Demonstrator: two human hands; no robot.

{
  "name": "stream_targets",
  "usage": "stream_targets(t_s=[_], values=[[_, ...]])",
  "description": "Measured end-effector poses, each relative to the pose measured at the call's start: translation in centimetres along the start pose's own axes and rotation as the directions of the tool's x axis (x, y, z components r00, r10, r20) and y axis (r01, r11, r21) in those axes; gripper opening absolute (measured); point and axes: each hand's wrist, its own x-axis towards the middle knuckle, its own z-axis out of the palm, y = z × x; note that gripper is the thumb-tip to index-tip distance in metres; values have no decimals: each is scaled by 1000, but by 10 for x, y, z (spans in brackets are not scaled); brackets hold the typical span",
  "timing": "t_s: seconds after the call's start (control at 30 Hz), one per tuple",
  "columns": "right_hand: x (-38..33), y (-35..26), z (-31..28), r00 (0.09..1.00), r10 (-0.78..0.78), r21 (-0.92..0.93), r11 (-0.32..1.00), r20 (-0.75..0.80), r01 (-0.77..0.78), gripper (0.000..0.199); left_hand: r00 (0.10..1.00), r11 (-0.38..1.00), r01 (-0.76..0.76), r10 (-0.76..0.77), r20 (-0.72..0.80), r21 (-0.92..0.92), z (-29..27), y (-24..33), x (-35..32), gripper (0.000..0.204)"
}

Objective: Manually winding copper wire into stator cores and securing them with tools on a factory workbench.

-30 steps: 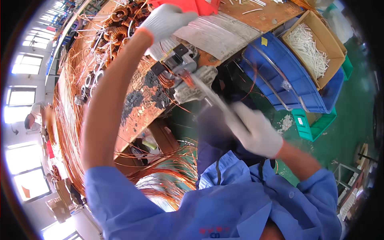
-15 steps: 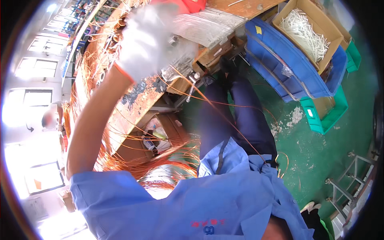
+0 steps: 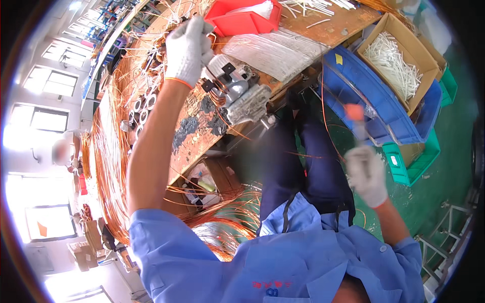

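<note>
My left hand (image 3: 186, 50), in a white knit glove with an orange cuff, is over the workbench at upper left. Its fingers are curled, and what they hold, if anything, is hidden. Just right of it sits a silver metal device (image 3: 242, 96) with black square blocks and copper wire around it. My right hand (image 3: 368, 174), also gloved in white, is out to the right above the floor. It is closed around a blurred stick-like tool with an orange end (image 3: 355, 112). A thin copper wire (image 3: 326, 121) curves down close to this hand.
A red bin (image 3: 242, 21) and white sleeving pieces lie on the bench (image 3: 323, 28). Long copper wires (image 3: 108, 166) hang at its left. Blue crates (image 3: 353, 96), a cardboard box of white tubes (image 3: 386, 30) and a green crate (image 3: 411, 169) stand right. A metal frame (image 3: 444, 232) is lower right.
My right hand, not distinguishable before, now shows at the right with the orange-ended tool. My left hand was smeared by motion and is now sharper. The metal device has come into clear view.
</note>
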Motion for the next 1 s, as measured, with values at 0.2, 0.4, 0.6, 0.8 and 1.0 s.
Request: stream_targets(t_s=[0.2, 0.4, 0.6, 0.8, 1.0], values=[[120, -93, 111, 690, 313, 457, 565, 652, -688, 33, 993, 967, 115, -108, 40, -227, -1, -71, 29, 32], [81, -44, 90, 939, -57, 107, 994, 339, 21, 27, 876, 836, 186, -379, 298, 517, 3, -46, 51, 47], [-246, 132, 13, 772, 627, -510, 701, 107, -499, 22, 659, -64, -752, -92, 746, 656, 100, -28, 44, 61], [-561, 306, -274, 637, 771, -518, 546, 3, -659, 33, 792, 337, -605, 350, 501, 721, 75, 36, -46, 41], [-535, 332, -212, 605, 749, -329, 518, -270, -789, 34, -137, -171, -969, -221, 966, -176, 28, -32, -123, 18]])
